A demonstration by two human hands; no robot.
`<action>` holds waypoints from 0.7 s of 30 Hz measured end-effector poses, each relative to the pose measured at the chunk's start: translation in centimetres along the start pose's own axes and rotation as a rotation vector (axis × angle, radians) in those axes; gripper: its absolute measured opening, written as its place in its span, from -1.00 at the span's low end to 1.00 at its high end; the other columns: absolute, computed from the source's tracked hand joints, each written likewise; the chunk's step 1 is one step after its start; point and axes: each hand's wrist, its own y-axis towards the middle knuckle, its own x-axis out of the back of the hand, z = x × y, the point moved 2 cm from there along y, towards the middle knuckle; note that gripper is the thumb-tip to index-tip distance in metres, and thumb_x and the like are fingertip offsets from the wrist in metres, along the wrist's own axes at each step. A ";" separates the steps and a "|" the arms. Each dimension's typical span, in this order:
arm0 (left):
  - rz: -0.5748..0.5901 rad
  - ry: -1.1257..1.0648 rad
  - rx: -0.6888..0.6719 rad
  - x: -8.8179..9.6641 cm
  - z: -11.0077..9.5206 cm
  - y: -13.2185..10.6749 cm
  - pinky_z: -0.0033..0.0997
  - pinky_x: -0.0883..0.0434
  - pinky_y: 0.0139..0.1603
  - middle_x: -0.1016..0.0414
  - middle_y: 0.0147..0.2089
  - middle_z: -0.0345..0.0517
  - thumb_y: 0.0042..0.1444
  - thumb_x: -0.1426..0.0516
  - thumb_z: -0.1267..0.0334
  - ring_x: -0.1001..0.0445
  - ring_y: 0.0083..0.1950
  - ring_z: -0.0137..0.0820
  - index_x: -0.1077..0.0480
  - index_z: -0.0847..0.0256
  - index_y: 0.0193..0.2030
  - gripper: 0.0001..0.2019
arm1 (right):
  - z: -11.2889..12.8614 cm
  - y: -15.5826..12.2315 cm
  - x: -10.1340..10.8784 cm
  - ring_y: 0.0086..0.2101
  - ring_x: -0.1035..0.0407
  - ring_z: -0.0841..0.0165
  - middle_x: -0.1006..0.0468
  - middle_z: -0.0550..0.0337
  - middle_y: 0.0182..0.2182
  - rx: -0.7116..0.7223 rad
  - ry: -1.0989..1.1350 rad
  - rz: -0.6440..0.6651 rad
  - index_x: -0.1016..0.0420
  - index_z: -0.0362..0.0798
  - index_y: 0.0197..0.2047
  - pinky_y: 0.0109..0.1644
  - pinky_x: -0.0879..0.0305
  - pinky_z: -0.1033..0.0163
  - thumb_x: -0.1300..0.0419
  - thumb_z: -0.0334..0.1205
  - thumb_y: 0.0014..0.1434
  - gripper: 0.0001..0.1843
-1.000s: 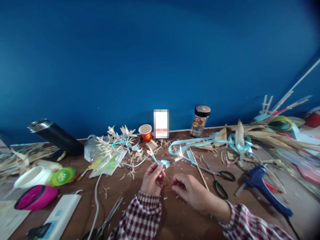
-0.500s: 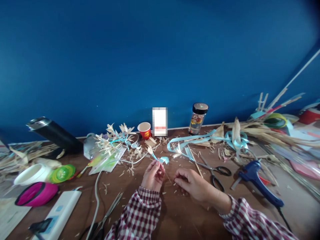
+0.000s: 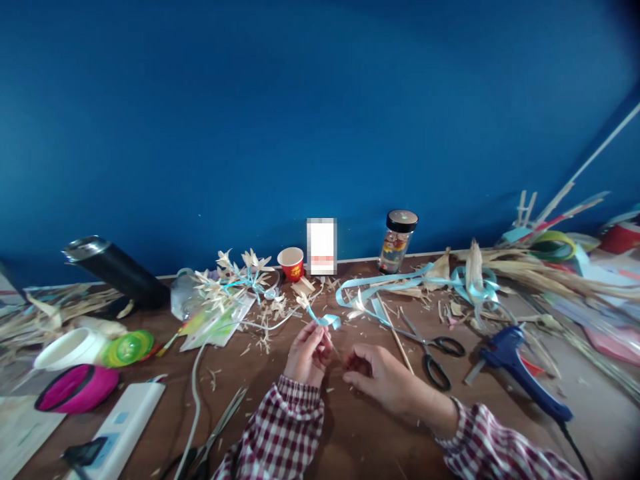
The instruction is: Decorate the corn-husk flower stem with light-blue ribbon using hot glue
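My left hand [image 3: 307, 350] is closed in a pinch around a small artificial flower [image 3: 303, 301] with a pale, husk-like head. Its upper stem is wrapped in light-blue ribbon [image 3: 330, 323], and a loose loop of it curls out beside my fingertips. A thin bare stem [image 3: 337, 348] slants down from there to the fingertips of my right hand [image 3: 375, 377]. The right fingers are curled at its lower end; their exact grip is partly hidden. Another pale flower [image 3: 357, 305] lies behind, beside the long blue ribbon [image 3: 385, 283].
Scissors [image 3: 425, 343] and a blue glue gun [image 3: 525, 373] lie at right; more scissors [image 3: 215, 427] at lower left. Flowers on blue stems [image 3: 240, 280], a red paper cup [image 3: 291, 265], a lidded jar [image 3: 399, 243], a power strip [image 3: 120, 427] and husk scraps surround the hands.
The view has shifted slightly. My right hand's fingers have turned a little at the stem, with the thumb lower; my left hand keeps its pinch on the flower.
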 end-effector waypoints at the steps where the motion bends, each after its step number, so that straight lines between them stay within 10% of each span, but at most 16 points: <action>1: 0.000 0.000 -0.003 0.0 0.0 0.0 -0.68 -0.46 -0.51 -0.55 -0.45 -0.09 0.05 -0.12 0.58 -0.52 -0.47 -0.53 -0.44 0.31 -0.36 -0.86 | 0.0 -0.1 -0.1 -0.50 -0.30 0.45 -0.47 0.25 -0.51 0.019 -0.022 0.000 -0.44 -0.11 -0.37 -0.45 -0.19 0.40 -0.20 -0.33 0.01 -0.94; 21: -0.032 0.031 -0.025 0.1 0.1 0.2 -0.66 -0.48 -0.49 -0.54 -0.45 -0.03 0.00 -0.16 0.60 -0.52 -0.47 -0.50 -0.46 0.34 -0.36 -0.87 | -1.3 -0.4 0.4 -0.51 -0.28 0.44 -0.46 0.26 -0.53 0.000 -0.048 0.023 -0.51 -0.10 -0.31 -0.47 -0.17 0.40 -0.17 -0.37 0.01 -0.86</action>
